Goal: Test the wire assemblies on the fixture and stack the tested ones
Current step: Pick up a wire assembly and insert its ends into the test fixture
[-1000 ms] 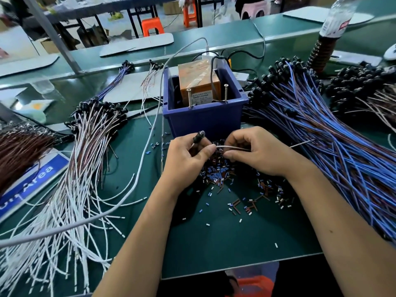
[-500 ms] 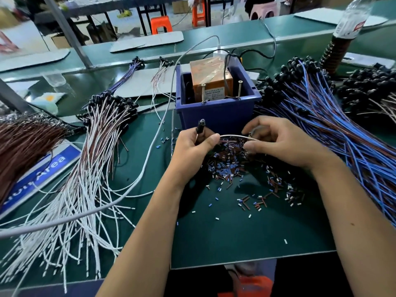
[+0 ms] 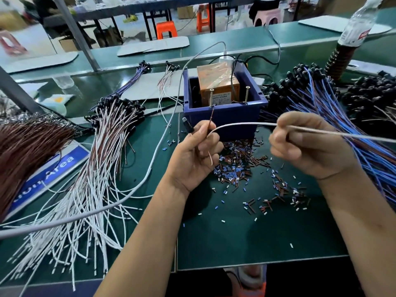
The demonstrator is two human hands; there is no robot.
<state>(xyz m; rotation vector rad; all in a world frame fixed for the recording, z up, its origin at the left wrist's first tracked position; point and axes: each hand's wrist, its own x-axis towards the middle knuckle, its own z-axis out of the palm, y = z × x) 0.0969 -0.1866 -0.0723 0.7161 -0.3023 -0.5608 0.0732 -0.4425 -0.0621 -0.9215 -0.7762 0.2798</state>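
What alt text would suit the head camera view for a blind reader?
Two hands hold one wire assembly: the left hand grips its black end, the right hand pinches its white wire, before a blue bin holding an orange test box. Wire bundles lie on both sides.

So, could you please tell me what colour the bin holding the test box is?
Dark blue; the bin shows clearly in the head view.

A blue sign (image 3: 50, 168) at the frame's left edge read "Area", preceded by letters perhaps "ion". The orange box's label (image 3: 220, 97) at upper centre stayed illegible.
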